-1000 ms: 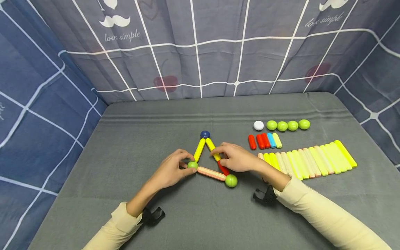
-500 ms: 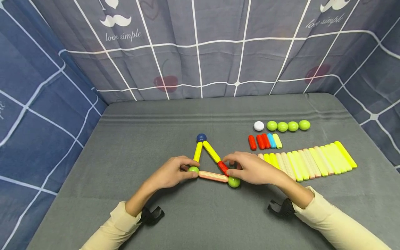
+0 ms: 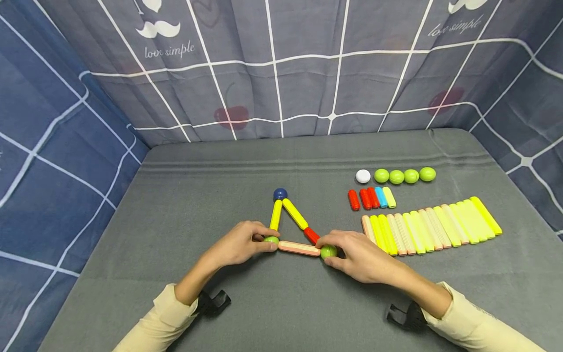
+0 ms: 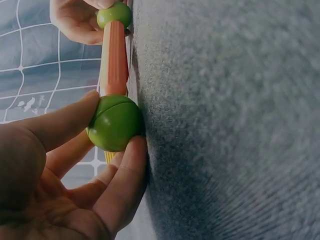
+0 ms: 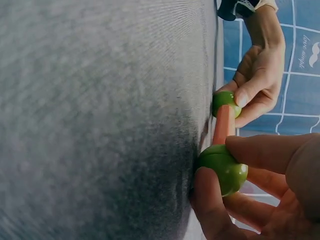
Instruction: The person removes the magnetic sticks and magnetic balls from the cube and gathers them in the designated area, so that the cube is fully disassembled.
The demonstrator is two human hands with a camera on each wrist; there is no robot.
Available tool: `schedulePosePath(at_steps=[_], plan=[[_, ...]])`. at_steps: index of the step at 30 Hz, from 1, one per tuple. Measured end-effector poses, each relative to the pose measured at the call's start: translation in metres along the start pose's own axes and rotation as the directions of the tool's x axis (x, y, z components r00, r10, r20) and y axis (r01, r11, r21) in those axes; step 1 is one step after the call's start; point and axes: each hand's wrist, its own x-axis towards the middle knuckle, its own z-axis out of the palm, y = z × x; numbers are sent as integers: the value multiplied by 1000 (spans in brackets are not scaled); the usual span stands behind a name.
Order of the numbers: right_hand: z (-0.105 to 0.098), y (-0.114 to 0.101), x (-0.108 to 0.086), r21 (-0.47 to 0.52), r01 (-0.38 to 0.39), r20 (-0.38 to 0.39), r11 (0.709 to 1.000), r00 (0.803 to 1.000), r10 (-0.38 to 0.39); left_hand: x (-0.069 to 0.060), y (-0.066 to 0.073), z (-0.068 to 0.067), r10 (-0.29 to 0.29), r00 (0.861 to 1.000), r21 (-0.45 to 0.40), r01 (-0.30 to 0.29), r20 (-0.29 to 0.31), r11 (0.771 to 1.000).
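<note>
A triangle of rods and balls lies flat on the grey cloth. My left hand [image 3: 241,244] pinches the green ball [image 4: 116,124] at its left corner between thumb and fingers. At the right corner, my right hand [image 3: 358,254] pinches another green ball [image 5: 223,170]. An orange-pink rod [image 3: 300,248] runs between these two balls. From the left ball a yellow rod [image 3: 276,215] rises to the dark blue ball [image 3: 280,194] at the top. The right side joins a second yellow rod [image 3: 295,213] to a short red rod [image 3: 312,235], whose lower end is partly hidden by my right fingers.
Right of the triangle, a long row of yellow and pinkish rods [image 3: 433,225] lies side by side. Behind it are short red rods [image 3: 354,200], a blue one [image 3: 381,197], a white ball [image 3: 362,176] and several green balls [image 3: 397,177]. A checked curtain [image 3: 303,83] hangs behind.
My right hand has moved from the right side's yellow and red rods down to the right green ball, which it now pinches. The blue ball has shifted left; the left hand keeps its ball.
</note>
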Motion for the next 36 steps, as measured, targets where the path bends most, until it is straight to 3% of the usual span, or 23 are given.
schedulePosePath(at_steps=[13,21,27,31,36], plan=[[-2,1,-4,49,12,-3,999,1000,-12,-2,0,1,-14,1000,-22,14,-23,1000],[-6,6,-11,248,-64,7,967,998,64,-2,0,3,-16,1000,-40,15,-27,999],[-24,13,-17,254,-93,-46,963,993,108,-3,-1,4,-24,999,-35,23,-22,999],[-46,19,-16,306,-170,-104,937,972,211,-3,-2,4,-27,999,-31,26,-22,999],[-75,31,1,222,-231,-226,947,933,280,-4,-2,4,-29,999,-31,28,-23,999]])
